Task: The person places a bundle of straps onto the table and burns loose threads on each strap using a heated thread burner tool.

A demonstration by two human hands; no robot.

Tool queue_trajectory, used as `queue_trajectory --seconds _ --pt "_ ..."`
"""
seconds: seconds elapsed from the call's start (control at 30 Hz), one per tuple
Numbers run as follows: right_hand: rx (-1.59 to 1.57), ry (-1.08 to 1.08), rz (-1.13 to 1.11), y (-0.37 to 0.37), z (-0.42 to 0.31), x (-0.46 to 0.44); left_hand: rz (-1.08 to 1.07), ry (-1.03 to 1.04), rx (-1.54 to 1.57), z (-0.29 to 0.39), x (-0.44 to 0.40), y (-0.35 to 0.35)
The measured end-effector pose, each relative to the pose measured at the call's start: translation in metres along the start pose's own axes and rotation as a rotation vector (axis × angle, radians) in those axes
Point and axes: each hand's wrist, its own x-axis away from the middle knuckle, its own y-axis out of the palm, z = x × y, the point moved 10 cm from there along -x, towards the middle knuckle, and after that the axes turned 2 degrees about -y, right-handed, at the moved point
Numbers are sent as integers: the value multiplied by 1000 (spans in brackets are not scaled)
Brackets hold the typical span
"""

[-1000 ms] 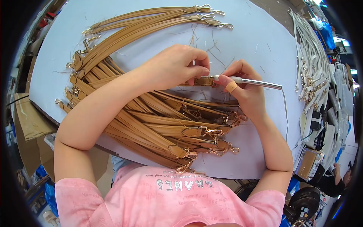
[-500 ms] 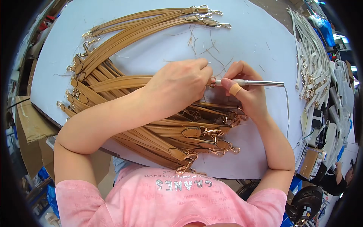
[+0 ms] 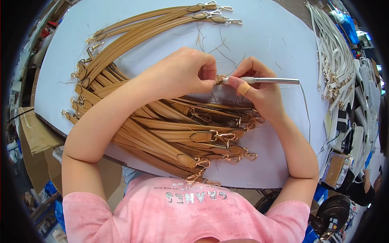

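My left hand (image 3: 192, 71) is closed in a pinch on the end of a tan strap, and the gold metal fitting (image 3: 221, 79) there shows just past the fingertips. My fingers hide most of that strap end. In my right hand (image 3: 259, 87) is a corded pen-shaped tool (image 3: 279, 80) with a silver barrel and a pale front part. Its front end meets or nearly meets the fitting; I cannot tell if they touch. A tan bandage (image 3: 244, 88) wraps the right thumb. Below both hands lies a pile of tan straps (image 3: 178, 135) with gold snap hooks (image 3: 223, 137).
More tan straps (image 3: 142, 34) curve across the white tabletop (image 3: 259, 36) at the back left. Loose threads (image 3: 221, 50) are scattered behind my hands. White straps with hooks (image 3: 334, 60) hang at the right edge. The tool's cord (image 3: 306, 109) trails down the right side.
Both hands have shifted slightly up and left, with the strap end and tool. My left hand has turned, so a gap shows between its thumb and fingers and the fitting is plainer.
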Motion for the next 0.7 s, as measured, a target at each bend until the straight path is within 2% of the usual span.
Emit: queue_trajectory --seconds 0.1,0.2,0.33,0.5,0.6,0.7 --pt "-144 19 -1 -3 5 -3 -8 -14 -22 -1 3 5" --pt "-260 43 -6 -5 8 -5 247 271 -228 18 15 4" --pt "-352 61 -26 -5 8 -6 302 268 -308 20 17 8" --pt "-353 60 -64 -4 11 -6 202 301 -339 27 15 9" --pt "-362 38 -71 -2 14 -6 29 230 -271 24 13 12" --pt "-355 -6 -63 -4 10 -6 37 181 -191 19 12 8"
